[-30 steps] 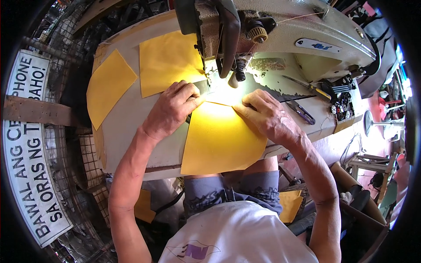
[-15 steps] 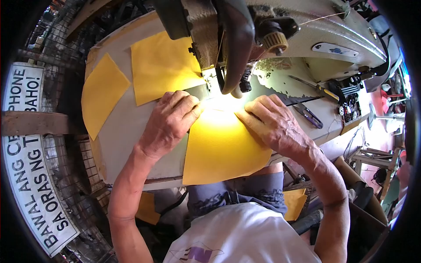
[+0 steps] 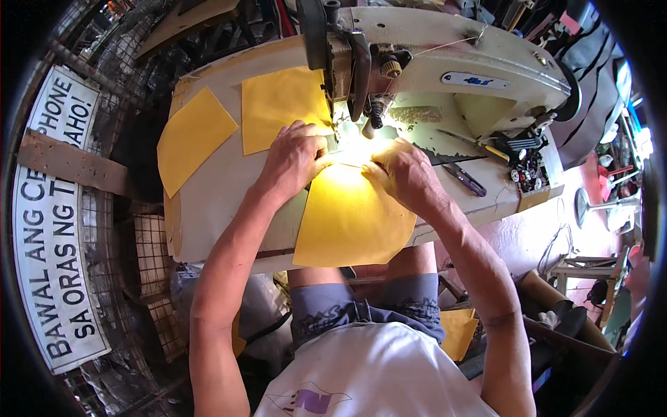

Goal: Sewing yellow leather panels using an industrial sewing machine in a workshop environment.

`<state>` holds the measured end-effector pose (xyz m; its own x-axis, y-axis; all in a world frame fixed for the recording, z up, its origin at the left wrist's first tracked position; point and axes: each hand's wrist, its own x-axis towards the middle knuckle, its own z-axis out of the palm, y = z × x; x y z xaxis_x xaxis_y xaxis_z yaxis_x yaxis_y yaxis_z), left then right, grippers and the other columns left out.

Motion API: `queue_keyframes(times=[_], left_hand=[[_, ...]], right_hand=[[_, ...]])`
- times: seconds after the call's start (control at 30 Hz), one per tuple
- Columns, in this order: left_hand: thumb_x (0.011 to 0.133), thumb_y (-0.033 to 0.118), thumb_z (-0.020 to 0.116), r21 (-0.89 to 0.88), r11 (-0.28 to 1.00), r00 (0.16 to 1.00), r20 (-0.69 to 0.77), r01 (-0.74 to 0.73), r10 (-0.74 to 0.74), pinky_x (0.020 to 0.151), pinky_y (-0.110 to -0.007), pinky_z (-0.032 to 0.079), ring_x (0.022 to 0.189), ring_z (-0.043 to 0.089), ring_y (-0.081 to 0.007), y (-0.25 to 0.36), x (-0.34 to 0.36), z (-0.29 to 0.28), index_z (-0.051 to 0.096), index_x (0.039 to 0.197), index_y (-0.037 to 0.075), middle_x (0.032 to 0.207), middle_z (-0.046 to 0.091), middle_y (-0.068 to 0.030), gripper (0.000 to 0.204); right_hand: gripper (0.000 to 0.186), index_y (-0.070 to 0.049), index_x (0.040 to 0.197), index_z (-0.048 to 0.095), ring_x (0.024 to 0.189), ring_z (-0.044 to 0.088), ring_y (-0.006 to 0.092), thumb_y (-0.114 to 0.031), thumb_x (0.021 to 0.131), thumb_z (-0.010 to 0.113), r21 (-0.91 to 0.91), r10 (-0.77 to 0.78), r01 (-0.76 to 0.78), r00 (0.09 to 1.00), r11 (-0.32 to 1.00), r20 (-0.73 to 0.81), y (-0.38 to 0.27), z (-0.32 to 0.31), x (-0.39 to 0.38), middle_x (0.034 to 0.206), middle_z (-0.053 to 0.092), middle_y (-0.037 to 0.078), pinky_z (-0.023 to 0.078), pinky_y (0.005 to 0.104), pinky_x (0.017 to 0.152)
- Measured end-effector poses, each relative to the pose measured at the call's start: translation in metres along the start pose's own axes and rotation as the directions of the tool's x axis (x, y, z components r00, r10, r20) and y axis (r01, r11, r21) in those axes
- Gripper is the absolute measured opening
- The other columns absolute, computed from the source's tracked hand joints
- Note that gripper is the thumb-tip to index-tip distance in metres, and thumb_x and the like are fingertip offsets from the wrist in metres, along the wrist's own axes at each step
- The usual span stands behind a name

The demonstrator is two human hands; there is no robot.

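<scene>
A yellow sheet of leather-like material [image 3: 354, 224] lies below the sewing machine's [image 3: 486, 52] needle area, its lower edge hanging over the table's front edge. My left hand [image 3: 297, 158] is closed, pinching the sheet's upper left corner between thumb and curled fingers. At the upper right corner my right hand [image 3: 408, 175] grips the sheet the same way, fingers bent. A bright lamp glare washes out the spot between the hands, so the needle, presser foot and seam cannot be made out.
Two more yellow pieces, one squarish [image 3: 281, 104] and one angled [image 3: 194, 142], lie on the table [image 3: 233, 208] to the left. Snips [image 3: 464, 178], a yellow-handled tool [image 3: 492, 149] and a tray of bobbins [image 3: 529, 174] sit at right. Yellow pieces [image 3: 458, 332] also rest below, right of my legs.
The view has shifted back, showing more of the machine. Both hands keep their hold at the sheet's upper corners, and the fingers of my right hand look more drawn in.
</scene>
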<state>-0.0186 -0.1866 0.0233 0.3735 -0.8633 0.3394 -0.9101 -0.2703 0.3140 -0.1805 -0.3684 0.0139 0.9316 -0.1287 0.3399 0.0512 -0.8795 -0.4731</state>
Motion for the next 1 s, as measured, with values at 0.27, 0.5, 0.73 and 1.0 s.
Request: queue_keyframes(times=[0.27,0.5,0.73,1.0], left_hand=[[0.083,0.017,0.071,-0.038,0.998,0.999,-0.011,-0.049,0.048,0.089,-0.042,0.047,0.098,0.059,-0.0293,-0.004,-0.007,0.007,0.062,0.078,0.004,0.096,0.064,-0.0089,0.016],[0.086,0.011,0.063,-0.167,0.986,0.992,0.112,-0.032,0.051,0.089,-0.043,0.048,0.097,0.06,-0.0318,-0.003,0.003,-0.007,0.061,0.091,0.004,0.095,0.062,-0.012,0.01],[0.086,0.012,0.062,-0.17,0.982,0.98,0.192,0.08,-0.046,0.087,-0.043,0.048,0.097,0.06,-0.0325,-0.012,0.012,0.0,0.063,0.089,0.003,0.096,0.062,-0.0136,0.01],[0.088,0.013,0.061,-0.18,0.983,0.987,0.151,-0.022,0.05,0.089,-0.042,0.047,0.1,0.058,-0.0318,-0.021,0.011,0.004,0.064,0.092,0.002,0.097,0.06,-0.0133,0.012]], right_hand=[[0.025,-0.002,0.089,0.066,0.092,0.065,0.0379,-0.022,0.078,0.077,0.083,0.275,-0.279,0.96,0.957,0.059,-0.005,0.003,0.004,0.091,0.068,0.017,0.051,0.0453,0.078],[0.03,-0.001,0.091,0.063,0.081,0.063,0.0372,-0.018,0.073,0.08,-0.017,0.065,-0.065,0.998,0.998,-0.002,0.02,0.018,0.006,0.084,0.065,0.017,0.05,0.0444,0.071],[0.026,-0.001,0.082,0.063,0.083,0.063,0.0419,-0.022,0.075,0.078,-0.067,0.05,-0.039,0.985,0.997,0.165,0.024,0.008,0.023,0.085,0.067,0.02,0.05,0.0495,0.075],[0.022,-0.001,0.096,0.069,0.09,0.064,0.041,-0.019,0.083,0.071,0.11,0.091,-0.114,0.975,0.987,0.203,0.012,-0.004,0.013,0.088,0.067,0.023,0.049,0.0485,0.078]])
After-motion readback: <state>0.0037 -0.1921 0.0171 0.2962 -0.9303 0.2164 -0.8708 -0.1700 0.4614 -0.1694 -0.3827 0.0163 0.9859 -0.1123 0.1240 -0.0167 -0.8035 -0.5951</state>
